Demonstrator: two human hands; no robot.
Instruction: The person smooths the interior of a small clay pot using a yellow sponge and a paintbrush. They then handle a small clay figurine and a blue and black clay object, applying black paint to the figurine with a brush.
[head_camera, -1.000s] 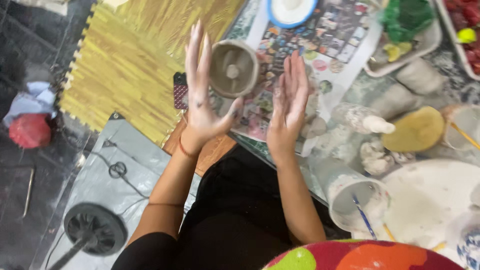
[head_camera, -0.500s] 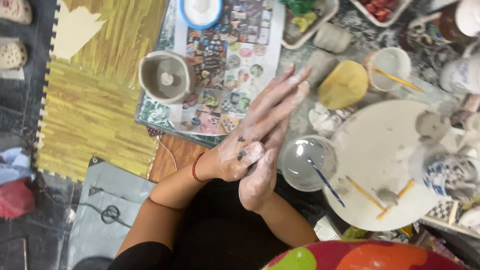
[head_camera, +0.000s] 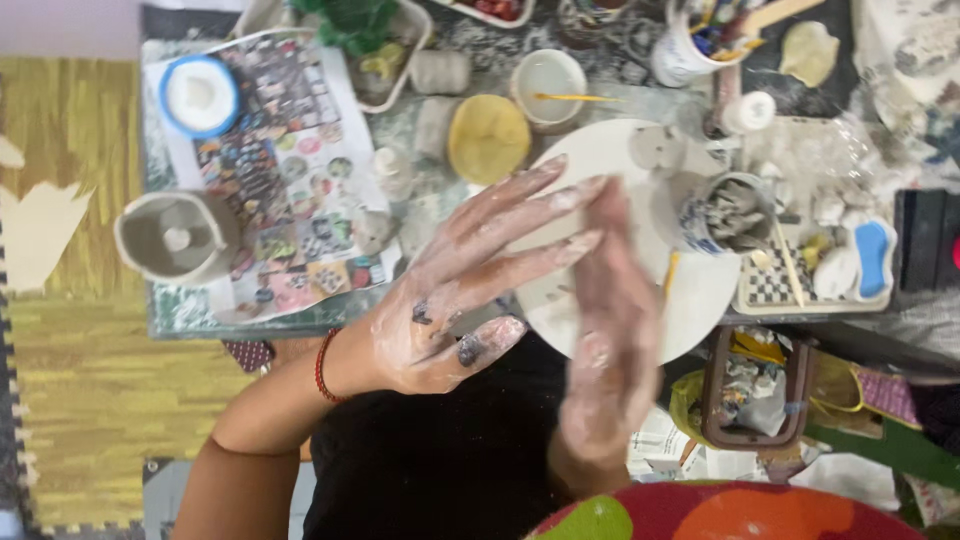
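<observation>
Clay-smeared left hand (head_camera: 440, 310) and right hand (head_camera: 610, 350); red bead bracelet (head_camera: 322, 365), black top (head_camera: 440, 460).

Low table (head_camera: 300, 322), marbled grey-green top, crowded. Lying on it: printed colour sheet (head_camera: 285, 180), grey clay pot (head_camera: 175, 238) at its left edge, blue-rimmed lid (head_camera: 200, 95), yellow sponge (head_camera: 487, 137), white cup (head_camera: 547, 85), round white board (head_camera: 610, 160), chequered tray (head_camera: 770, 285)
</observation>
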